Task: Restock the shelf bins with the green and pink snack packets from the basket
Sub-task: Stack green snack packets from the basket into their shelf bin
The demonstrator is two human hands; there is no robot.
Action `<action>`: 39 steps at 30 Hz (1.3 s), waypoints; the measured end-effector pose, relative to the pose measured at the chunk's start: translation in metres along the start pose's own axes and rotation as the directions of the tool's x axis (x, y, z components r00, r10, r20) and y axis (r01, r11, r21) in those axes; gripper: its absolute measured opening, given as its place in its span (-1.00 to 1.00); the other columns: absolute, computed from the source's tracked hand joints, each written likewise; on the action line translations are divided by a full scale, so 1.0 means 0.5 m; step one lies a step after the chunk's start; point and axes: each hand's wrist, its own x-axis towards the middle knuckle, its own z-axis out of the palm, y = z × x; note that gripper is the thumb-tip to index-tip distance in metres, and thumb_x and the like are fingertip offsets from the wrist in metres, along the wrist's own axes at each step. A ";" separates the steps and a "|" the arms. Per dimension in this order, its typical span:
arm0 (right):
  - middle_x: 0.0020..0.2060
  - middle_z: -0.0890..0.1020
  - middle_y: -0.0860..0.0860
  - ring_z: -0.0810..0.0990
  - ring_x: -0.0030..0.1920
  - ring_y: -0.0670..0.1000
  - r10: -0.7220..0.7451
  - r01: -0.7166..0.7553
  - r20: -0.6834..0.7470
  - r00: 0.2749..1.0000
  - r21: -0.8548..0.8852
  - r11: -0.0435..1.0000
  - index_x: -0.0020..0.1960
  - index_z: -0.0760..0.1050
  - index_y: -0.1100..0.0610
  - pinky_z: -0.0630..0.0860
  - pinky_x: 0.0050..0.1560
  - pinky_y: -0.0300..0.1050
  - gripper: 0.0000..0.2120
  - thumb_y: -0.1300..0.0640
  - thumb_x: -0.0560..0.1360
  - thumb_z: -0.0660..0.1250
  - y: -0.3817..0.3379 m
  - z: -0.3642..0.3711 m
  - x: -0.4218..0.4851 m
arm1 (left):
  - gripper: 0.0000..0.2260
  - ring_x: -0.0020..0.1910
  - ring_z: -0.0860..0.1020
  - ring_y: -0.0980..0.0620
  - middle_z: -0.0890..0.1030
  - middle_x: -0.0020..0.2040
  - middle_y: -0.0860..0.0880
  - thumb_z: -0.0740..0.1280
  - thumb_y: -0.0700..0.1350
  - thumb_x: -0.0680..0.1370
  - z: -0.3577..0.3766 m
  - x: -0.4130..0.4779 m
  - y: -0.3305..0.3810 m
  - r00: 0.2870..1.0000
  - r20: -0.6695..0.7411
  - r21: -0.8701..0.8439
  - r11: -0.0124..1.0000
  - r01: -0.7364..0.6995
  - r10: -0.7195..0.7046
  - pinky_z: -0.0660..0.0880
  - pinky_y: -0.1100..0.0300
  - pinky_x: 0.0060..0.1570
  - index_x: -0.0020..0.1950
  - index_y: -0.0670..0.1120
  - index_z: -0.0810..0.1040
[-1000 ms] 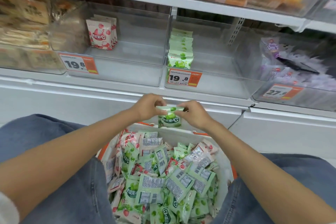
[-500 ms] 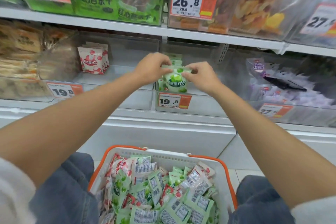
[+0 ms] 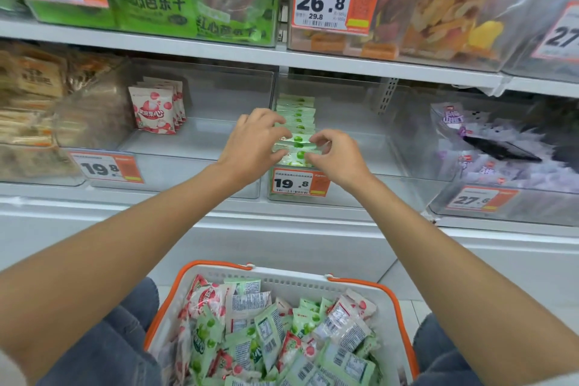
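Left hand [image 3: 253,141] and right hand [image 3: 340,157] each pinch a top corner of the green packet [image 3: 297,147], holding it upright at the front of the clear bin [image 3: 360,188], probably so it files squarely into the bin's row of green packets [image 3: 296,110].

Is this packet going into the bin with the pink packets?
No; the left hand and right hand hold a green packet at the green row, in the bin beside the pink packets.

The left hand [image 3: 254,138] and right hand [image 3: 339,157] pinch one green packet [image 3: 297,145] at twelve o'clock; the basket [image 3: 291,282] sits at six o'clock.
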 end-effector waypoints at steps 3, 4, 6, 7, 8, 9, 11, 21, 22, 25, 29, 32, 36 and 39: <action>-0.18 0.55 -0.07 0.48 -0.19 -0.11 -0.100 0.098 -0.195 0.976 -0.017 0.995 -0.10 0.57 0.05 0.40 -0.17 -0.21 -0.92 0.19 0.43 0.39 -0.013 0.000 -0.053 | -0.88 0.09 0.47 -0.04 0.58 0.03 0.03 0.42 -0.08 0.51 -0.005 -0.059 0.021 0.984 -0.158 -0.103 0.992 0.071 -0.087 0.37 0.06 0.04 0.04 -0.04 0.62; -0.23 0.55 -0.08 0.48 -0.23 -0.10 -0.109 0.108 -0.193 0.975 -0.020 0.994 -0.15 0.56 0.04 0.42 -0.19 -0.17 -0.92 0.21 0.41 0.36 -0.015 0.008 -0.076 | -0.92 0.01 0.47 0.00 0.57 -0.03 0.05 0.39 -0.09 0.53 -0.003 -0.084 0.030 0.978 -0.153 -0.162 0.980 0.120 -0.145 0.39 0.09 -0.03 0.00 -0.03 0.60; -0.28 0.56 -0.09 0.51 -0.26 -0.06 -0.106 0.102 -0.075 0.992 -0.055 0.993 -0.19 0.55 0.03 0.47 -0.19 -0.11 -0.89 0.23 0.39 0.33 -0.010 0.040 -0.129 | -0.98 -0.13 0.45 0.08 0.51 -0.10 0.12 0.34 -0.09 0.55 0.012 -0.143 0.048 0.960 -0.047 -0.281 0.926 0.252 -0.275 0.36 0.15 -0.17 -0.05 0.00 0.56; -0.29 0.58 -0.08 0.54 -0.24 -0.02 -0.096 0.098 0.022 0.995 -0.085 0.992 -0.20 0.56 0.04 0.50 -0.17 -0.09 -0.89 0.23 0.39 0.32 -0.003 0.060 -0.160 | -0.97 -0.18 0.44 0.09 0.49 -0.12 0.14 0.32 -0.09 0.55 0.023 -0.176 0.055 0.947 0.035 -0.312 0.897 0.313 -0.319 0.34 0.16 -0.20 -0.07 0.03 0.54; -0.28 0.60 -0.08 0.56 -0.21 0.00 -0.076 0.090 0.128 0.989 -0.106 0.990 -0.19 0.57 0.05 0.52 -0.15 -0.07 -0.89 0.23 0.39 0.31 0.007 0.080 -0.194 | -0.96 -0.20 0.46 0.09 0.49 -0.13 0.14 0.30 -0.08 0.55 0.040 -0.210 0.056 0.929 0.134 -0.317 0.873 0.370 -0.345 0.34 0.16 -0.21 -0.08 0.04 0.53; -0.27 0.61 -0.07 0.57 -0.20 0.01 -0.042 0.073 0.237 0.971 -0.120 0.990 -0.18 0.58 0.06 0.53 -0.13 -0.06 -0.88 0.23 0.41 0.30 0.021 0.100 -0.229 | -0.95 -0.17 0.49 0.07 0.51 -0.11 0.12 0.29 -0.08 0.55 0.057 -0.244 0.053 0.902 0.244 -0.296 0.858 0.419 -0.357 0.38 0.15 -0.19 -0.08 0.05 0.53; -0.22 0.62 -0.06 0.57 -0.16 0.00 0.035 0.040 0.434 0.900 -0.164 0.986 -0.13 0.59 0.09 0.53 -0.10 -0.09 -0.88 0.23 0.45 0.29 0.064 0.139 -0.296 | -0.91 -0.05 0.54 0.02 0.58 0.02 0.05 0.27 -0.09 0.57 0.088 -0.307 0.035 0.794 0.499 -0.160 0.864 0.478 -0.347 0.47 0.13 -0.07 0.02 0.01 0.56; -0.03 0.64 0.02 0.59 0.00 0.05 0.233 0.082 0.724 0.649 -0.372 0.925 -0.04 0.58 0.14 0.55 0.04 -0.02 -0.86 0.23 0.49 0.27 0.169 0.247 -0.391 | -0.62 0.26 0.50 -0.03 0.50 0.35 -0.01 0.35 -0.26 0.54 0.169 -0.471 -0.020 0.303 0.938 0.152 0.984 0.088 -0.172 0.46 0.14 0.13 0.33 0.00 0.52; -0.05 0.64 0.01 0.59 -0.01 0.04 0.228 0.069 0.723 0.652 -0.357 0.931 -0.03 0.59 0.13 0.55 0.05 -0.01 -0.86 0.23 0.49 0.27 0.168 0.252 -0.389 | -0.67 0.22 0.52 -0.02 0.53 0.30 -0.02 0.35 -0.25 0.54 0.173 -0.476 -0.021 0.341 0.924 0.153 0.984 0.090 -0.175 0.45 0.15 0.13 0.28 -0.02 0.56; -0.01 0.62 0.00 0.56 0.00 0.01 0.185 0.026 0.707 0.683 -0.276 0.961 0.07 0.59 0.12 0.53 0.07 -0.05 -0.81 0.22 0.50 0.28 0.148 0.255 -0.380 | -0.86 0.07 0.54 0.02 0.60 0.07 0.03 0.39 -0.18 0.53 0.184 -0.468 -0.020 0.424 0.891 0.101 0.980 0.170 -0.165 0.39 0.19 0.03 0.06 -0.01 0.61; 0.20 0.55 -0.06 0.51 0.16 -0.04 0.098 -0.053 0.674 0.732 -0.087 0.995 0.35 0.44 0.06 0.47 0.19 -0.07 -0.53 0.03 0.47 0.40 0.106 0.246 -0.359 | -0.93 -0.12 0.57 -0.01 0.60 -0.19 0.05 0.46 -0.12 0.49 0.175 -0.417 -0.002 0.533 0.839 -0.104 0.927 0.361 -0.113 0.45 0.13 -0.14 -0.13 -0.05 0.59; 0.00 0.64 0.02 0.56 -0.06 -0.01 0.037 -0.016 0.615 0.787 -0.040 0.999 0.21 0.55 0.08 0.52 0.03 -0.02 -0.67 0.05 0.47 0.42 0.083 0.227 -0.342 | -0.91 -0.15 0.63 0.00 0.67 -0.18 -0.02 0.51 -0.11 0.45 0.153 -0.368 0.024 0.666 0.739 -0.303 0.834 0.461 -0.100 0.55 0.07 -0.08 -0.11 -0.09 0.65; -0.25 0.59 0.15 0.46 -0.30 0.02 -0.004 -0.008 0.491 0.871 0.022 1.000 -0.06 0.58 0.15 0.38 -0.23 -0.07 -0.92 0.14 0.51 0.38 0.062 0.162 -0.307 | -0.90 -0.19 0.62 0.08 0.66 -0.21 0.05 0.54 -0.10 0.43 0.116 -0.313 0.036 0.775 0.623 -0.443 0.770 0.459 -0.104 0.58 0.09 -0.08 -0.13 -0.03 0.66; -0.29 0.57 0.06 0.48 -0.28 0.00 0.002 -0.027 0.371 0.928 0.062 0.998 -0.16 0.54 0.07 0.41 -0.20 -0.05 -0.92 0.14 0.50 0.41 0.040 0.093 -0.259 | -0.92 -0.25 0.59 0.09 0.66 -0.24 0.07 0.53 -0.10 0.43 0.066 -0.251 0.030 0.847 0.519 -0.491 0.772 0.404 -0.113 0.53 0.08 -0.13 -0.17 -0.02 0.66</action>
